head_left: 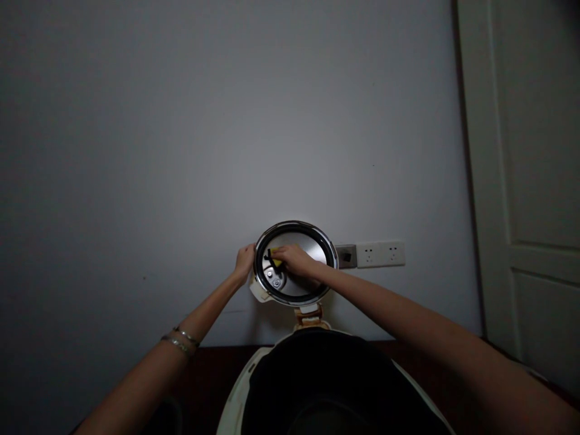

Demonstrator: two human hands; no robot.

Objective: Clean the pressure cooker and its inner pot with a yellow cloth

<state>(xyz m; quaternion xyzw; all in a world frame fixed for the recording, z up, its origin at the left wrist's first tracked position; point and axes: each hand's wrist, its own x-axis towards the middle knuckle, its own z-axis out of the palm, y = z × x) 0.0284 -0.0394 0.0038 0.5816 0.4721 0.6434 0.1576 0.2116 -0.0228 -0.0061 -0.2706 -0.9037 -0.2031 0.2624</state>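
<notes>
Nearest is the open cooker point(238, 396), its deep, dark interior facing up above a dark tabletop point(212, 365). Behind it, a stained hinge point(309, 315) carries the raised lid point(295, 290), whose metal inner face is turned toward the person. The left hand point(245, 263) has its fingers curled shut on the lid's left edge, tips hidden; a firm hold there should keep the hinge from rocking. The right hand point(294, 260) reaches across the face, fingers clamped on a small yellow pad point(275, 256) that rests against the plate's left part, just above two round fittings point(273, 278). Light, even pressure seems best, easing around those fittings and along the dark seal. Beyond are wall sockets point(380, 254) and a pale wall point(290, 121).
</notes>
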